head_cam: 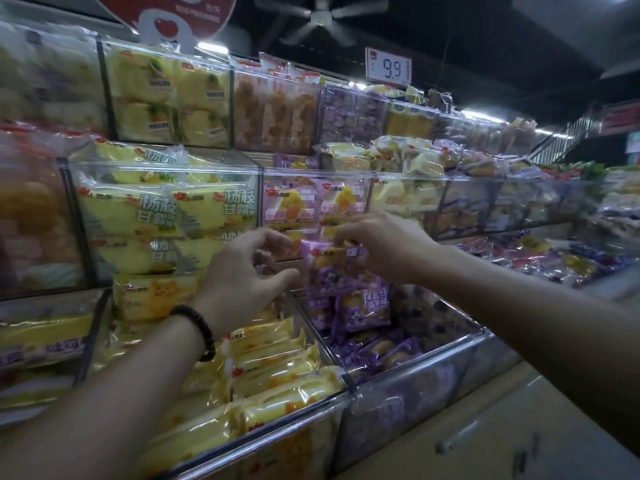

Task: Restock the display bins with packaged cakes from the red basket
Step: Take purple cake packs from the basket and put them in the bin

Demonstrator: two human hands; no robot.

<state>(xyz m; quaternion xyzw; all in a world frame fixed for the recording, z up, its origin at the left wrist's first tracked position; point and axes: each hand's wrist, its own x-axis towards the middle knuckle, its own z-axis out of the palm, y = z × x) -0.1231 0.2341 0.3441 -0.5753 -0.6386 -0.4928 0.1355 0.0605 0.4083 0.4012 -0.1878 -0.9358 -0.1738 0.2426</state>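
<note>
Looking at display bins (166, 167): clear, tiered, stuffed with cakes
Bottom bin (433, 355): purple packs piled inside
Right hand (384, 244): pinching the top of a purple cake pack (329, 271), above that bin
Left hand (242, 275): empty, loosely curled, just beside the pack

Shelf had three tiers of bins, each tier set further back than the one below. Lower tier: left bin (277, 424) held long packets in rows. The right bin (433, 355) sat beside it, sharing a divider (322, 344), and held small packets piled loose. Right hand (377, 244) pinched the held packet (332, 265) by its top edge, above the back of the right bin and in front of the narrow middle bin (346, 174). Left hand (242, 282) sat just left of that packet, near the divider's back end; contact unclear. Wide middle bin (166, 168) lay behind and left of it. Price tag (388, 68) stood above the top tier.
</note>
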